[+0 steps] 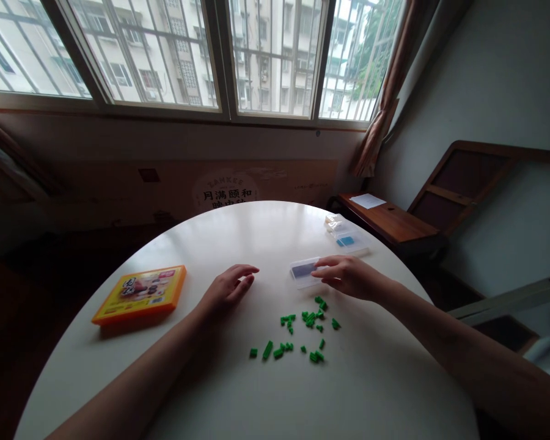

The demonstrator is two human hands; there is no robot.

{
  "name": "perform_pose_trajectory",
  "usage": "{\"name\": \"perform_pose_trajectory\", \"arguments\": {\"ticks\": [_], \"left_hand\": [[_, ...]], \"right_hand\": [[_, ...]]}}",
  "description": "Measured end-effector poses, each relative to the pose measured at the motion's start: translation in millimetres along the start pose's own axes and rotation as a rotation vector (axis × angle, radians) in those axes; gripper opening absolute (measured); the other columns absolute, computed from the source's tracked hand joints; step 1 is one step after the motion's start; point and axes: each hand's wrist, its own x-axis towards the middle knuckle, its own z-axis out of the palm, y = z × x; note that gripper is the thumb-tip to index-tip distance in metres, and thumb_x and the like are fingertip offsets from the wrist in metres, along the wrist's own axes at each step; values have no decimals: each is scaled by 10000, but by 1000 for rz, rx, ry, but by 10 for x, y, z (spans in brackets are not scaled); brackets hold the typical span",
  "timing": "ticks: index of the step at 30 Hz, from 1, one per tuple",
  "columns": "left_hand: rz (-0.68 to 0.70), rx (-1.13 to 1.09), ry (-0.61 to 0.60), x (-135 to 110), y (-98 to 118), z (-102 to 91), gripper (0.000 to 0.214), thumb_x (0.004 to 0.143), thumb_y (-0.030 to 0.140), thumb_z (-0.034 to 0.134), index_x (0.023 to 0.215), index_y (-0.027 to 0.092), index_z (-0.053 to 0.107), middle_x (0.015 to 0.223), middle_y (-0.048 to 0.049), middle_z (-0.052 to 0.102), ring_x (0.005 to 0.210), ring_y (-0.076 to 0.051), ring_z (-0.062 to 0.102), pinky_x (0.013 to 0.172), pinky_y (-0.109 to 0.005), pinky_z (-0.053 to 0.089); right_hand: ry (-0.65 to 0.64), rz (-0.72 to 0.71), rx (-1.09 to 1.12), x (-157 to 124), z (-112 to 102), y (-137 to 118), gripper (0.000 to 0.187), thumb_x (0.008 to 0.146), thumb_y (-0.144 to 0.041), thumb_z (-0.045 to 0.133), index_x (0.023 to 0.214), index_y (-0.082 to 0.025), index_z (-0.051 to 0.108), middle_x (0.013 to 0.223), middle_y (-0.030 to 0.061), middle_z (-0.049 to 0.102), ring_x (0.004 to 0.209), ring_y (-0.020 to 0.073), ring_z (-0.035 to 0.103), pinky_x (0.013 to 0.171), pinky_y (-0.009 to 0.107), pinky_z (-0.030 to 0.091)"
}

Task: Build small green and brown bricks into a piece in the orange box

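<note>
My left hand (pixel 231 286) rests on the white table with its fingers loosely stretched out and nothing in them. My right hand (pixel 346 276) has its fingers and thumb at the right edge of a flat clear plastic box (pixel 300 283), which has a dark panel in it. Nearer to me, between my forearms, lie loose green toy bricks (pixel 310 319), small and of several shapes. A long green brick (pixel 267 350) lies among the nearest ones. Left of my left hand is an orange and yellow flat case (pixel 140 294) with a printed label.
At the table's (pixel 238 229) far right lies a second clear box (pixel 355 245) with a blue piece, beside a crinkled clear packet (pixel 335 222). A wooden bench (pixel 389 223) with a paper sheet (pixel 367 201) stands beyond the table. Barred windows are ahead.
</note>
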Motion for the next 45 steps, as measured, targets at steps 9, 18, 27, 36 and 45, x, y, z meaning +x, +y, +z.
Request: {"name": "perform_pose_trajectory", "arguments": {"ticks": [9, 18, 27, 36, 45], "left_hand": [[-9, 28, -60, 16, -9, 22, 382, 902, 469, 455, 1102, 192, 624, 1074, -89, 666, 905, -202, 657, 772, -290, 539], [-21, 67, -58, 29, 28, 1, 409, 893, 503, 450, 1095, 197, 631, 1067, -91, 673, 881, -206, 656, 748, -291, 540], [-51, 49, -61, 38, -61, -3, 430, 886, 526, 459, 1114, 204, 631, 1082, -93, 682, 924, -226, 659, 782, -314, 549], [-60, 41, -61, 43, -47, -11, 437, 880, 534, 473, 1112, 203, 639, 1090, -92, 687, 938, -228, 665, 783, -304, 555], [-23, 60, -78, 42, -97, 3, 379, 895, 493, 479, 1098, 218, 642, 1125, -76, 661, 975, -209, 644, 833, -292, 532]], "right_hand": [[76, 165, -106, -684, -184, 165, 288, 875, -207, 589, 1118, -305, 706, 1207, 38, 656, 1055, 214, 646, 888, 344, 541], [148, 354, -281, -1255, -332, 597, 241, 868, -298, 606, 1081, -313, 718, 1187, -11, 667, 1038, 185, 653, 924, 325, 538], [252, 466, -401, -1171, -221, 770, 281, 853, -229, 583, 1090, -314, 708, 1145, -19, 688, 979, 180, 675, 839, 310, 556], [334, 508, -419, -1131, -49, 822, 315, 871, -176, 532, 1124, -287, 683, 1188, -8, 668, 1046, 192, 648, 880, 335, 539], [364, 491, -430, -1111, -32, 796, 316, 872, -162, 515, 1117, -270, 684, 1182, 17, 665, 1066, 198, 628, 904, 350, 537]]}}
